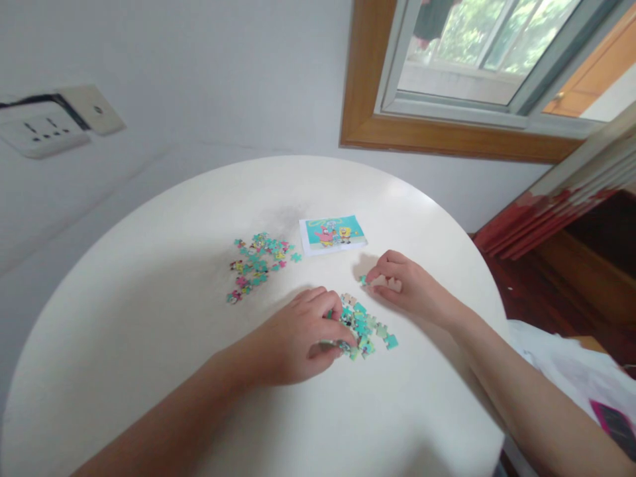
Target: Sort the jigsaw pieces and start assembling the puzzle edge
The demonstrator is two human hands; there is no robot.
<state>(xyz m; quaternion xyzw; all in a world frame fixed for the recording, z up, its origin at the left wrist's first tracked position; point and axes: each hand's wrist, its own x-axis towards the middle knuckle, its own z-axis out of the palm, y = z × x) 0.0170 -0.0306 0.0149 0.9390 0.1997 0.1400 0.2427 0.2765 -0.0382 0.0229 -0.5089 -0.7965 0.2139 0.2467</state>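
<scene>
My left hand (311, 336) curls over the left side of a small pile of teal and pale green jigsaw puzzle pieces (362, 322). Its thumb and index finger close around a puzzle piece (344, 346) at the pile's edge; the other fingertips are partly hidden. Just beyond the pile, my right hand (405, 285) has thumb and forefinger pinched at a single teal puzzle piece (363, 280), low over the table. A second, more colourful heap of puzzle pieces (256, 265) lies to the left, with pink, yellow and teal parts.
Behind the hands, a picture card (334, 233) with cartoon figures lies on the round white table (149, 278). A wall with a socket (44, 129) and a wood-framed window (362, 79) borders the far side. White bags (551, 364) are beside the table at right.
</scene>
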